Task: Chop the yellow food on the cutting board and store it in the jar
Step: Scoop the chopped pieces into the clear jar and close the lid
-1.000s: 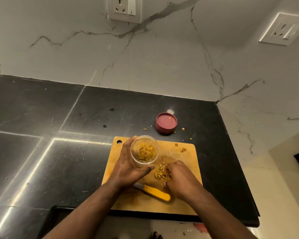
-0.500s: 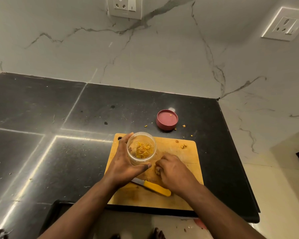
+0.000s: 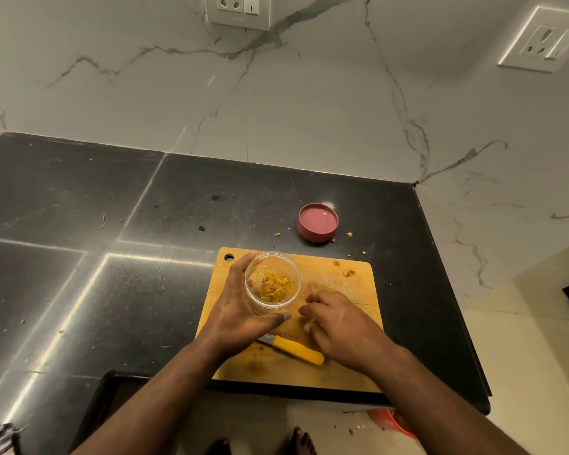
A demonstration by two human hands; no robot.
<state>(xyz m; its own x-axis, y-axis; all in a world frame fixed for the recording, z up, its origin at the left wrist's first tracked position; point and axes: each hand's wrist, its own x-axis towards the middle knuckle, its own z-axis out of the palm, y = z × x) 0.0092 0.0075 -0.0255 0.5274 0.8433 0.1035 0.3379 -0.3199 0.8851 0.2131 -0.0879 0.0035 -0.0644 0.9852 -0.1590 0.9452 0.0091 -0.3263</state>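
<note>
A clear jar with chopped yellow food inside stands on the wooden cutting board. My left hand grips the jar from its left side. Just right of the jar, my right hand lies on the board with its fingers curled over a small heap of pieces, which it hides. A knife with a yellow handle lies on the board below both hands. A few yellow bits sit near the board's far right corner.
A red jar lid lies upside down on the black counter behind the board, with crumbs around it. Marble walls meet in the corner at the right. The counter's front edge runs just below the board; bare feet show on the floor.
My right hand closed over the heap of yellow pieces beside the jar, which showed a second ago. The left hand kept its grip on the jar.
</note>
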